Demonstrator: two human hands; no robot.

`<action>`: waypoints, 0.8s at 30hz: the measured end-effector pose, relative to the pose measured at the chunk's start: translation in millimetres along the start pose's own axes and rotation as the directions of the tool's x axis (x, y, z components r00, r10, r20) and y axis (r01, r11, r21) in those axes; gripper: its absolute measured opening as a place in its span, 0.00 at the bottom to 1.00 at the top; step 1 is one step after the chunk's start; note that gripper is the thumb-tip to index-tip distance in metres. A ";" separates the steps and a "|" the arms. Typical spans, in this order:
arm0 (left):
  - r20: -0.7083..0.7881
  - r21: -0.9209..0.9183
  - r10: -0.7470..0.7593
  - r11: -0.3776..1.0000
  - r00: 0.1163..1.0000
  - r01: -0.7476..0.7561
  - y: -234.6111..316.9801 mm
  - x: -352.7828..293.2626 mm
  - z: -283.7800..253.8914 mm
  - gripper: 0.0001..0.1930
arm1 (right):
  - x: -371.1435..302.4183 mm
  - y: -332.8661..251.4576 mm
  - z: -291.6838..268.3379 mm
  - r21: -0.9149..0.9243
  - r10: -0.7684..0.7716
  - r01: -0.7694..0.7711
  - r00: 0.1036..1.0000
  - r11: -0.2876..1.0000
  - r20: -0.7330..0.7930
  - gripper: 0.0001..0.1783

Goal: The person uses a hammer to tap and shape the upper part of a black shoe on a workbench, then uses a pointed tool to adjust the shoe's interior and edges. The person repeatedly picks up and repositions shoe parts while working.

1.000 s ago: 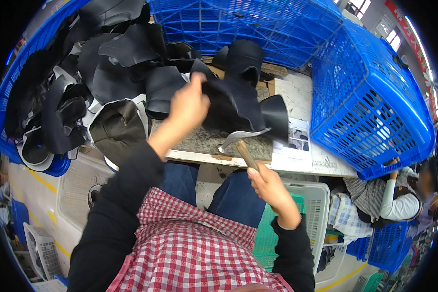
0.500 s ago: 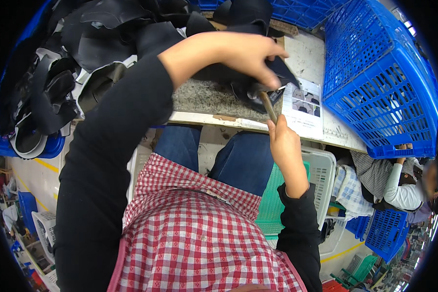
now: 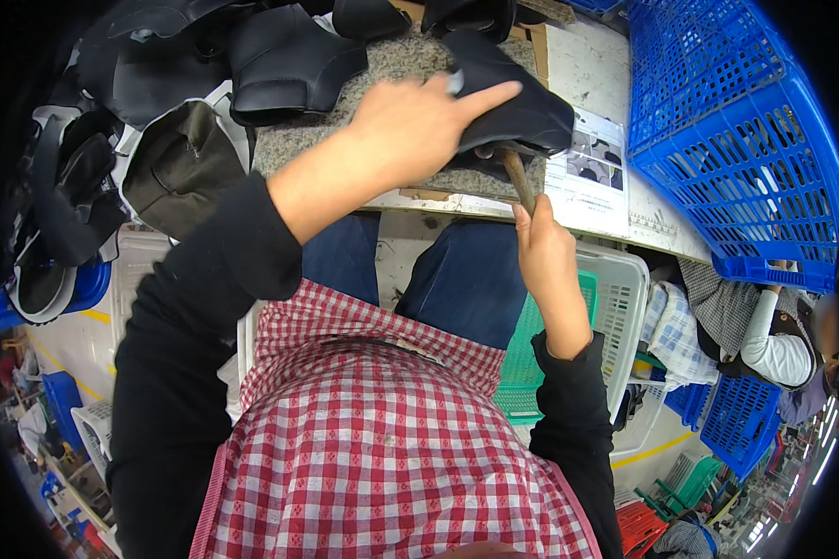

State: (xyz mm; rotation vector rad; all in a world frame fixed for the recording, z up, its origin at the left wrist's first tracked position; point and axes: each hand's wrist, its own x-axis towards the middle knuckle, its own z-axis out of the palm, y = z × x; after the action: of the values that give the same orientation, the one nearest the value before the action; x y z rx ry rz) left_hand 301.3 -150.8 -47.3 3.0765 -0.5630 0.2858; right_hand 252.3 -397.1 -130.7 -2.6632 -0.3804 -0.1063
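Observation:
My left hand (image 3: pixel 415 126) reaches over a black shoe upper (image 3: pixel 522 104) on the bench. One digit stretches across the upper, while the other fingertips are slightly blurred by its left edge; I see no firm grip. Wrapped round the wooden handle of a hammer (image 3: pixel 518 182), my right hand (image 3: pixel 545 250) is just in front of the bench edge. The hammer's head is mostly hidden beneath the upper's near edge. Under the upper is a rough grey pad (image 3: pixel 391 61).
Several black uppers (image 3: pixel 294 67) are heaped left of the pad. A printed sheet (image 3: pixel 595 191) lies to its right, beside a large blue crate (image 3: pixel 727 140). A pale basket (image 3: pixel 629 289) with a green one inside sits below the bench. Another person (image 3: pixel 778 345) sits at the far right.
My left hand has moved left and its digits have spread over the shoe upper. The upper now lies flatter and covers the hammer's head. My right hand has barely moved.

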 end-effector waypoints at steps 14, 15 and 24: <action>0.035 -0.691 0.017 0.723 0.999 0.012 -55.2 -7.4 50.0 0.36 | 19.9 -27.9 -58.9 -0.165 -0.034 0.047 0.996 0.985 0.080 0.14; 0.008 -0.654 -0.024 0.756 1.000 0.024 -52.0 -10.5 52.0 0.37 | 22.0 -25.8 -54.8 -0.157 -0.080 0.076 0.997 0.985 -0.017 0.14; 0.086 -0.697 -0.099 0.706 0.991 0.130 -50.5 -17.3 55.4 0.35 | 13.4 -18.1 -51.3 -0.136 0.035 -0.031 0.999 0.990 0.024 0.15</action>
State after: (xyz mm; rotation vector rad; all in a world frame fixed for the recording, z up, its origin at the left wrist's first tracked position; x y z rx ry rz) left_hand 313.1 -99.3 -103.3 2.3497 -0.3568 -0.0112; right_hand 259.3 -400.7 -75.2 -2.8067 -0.3493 -0.0895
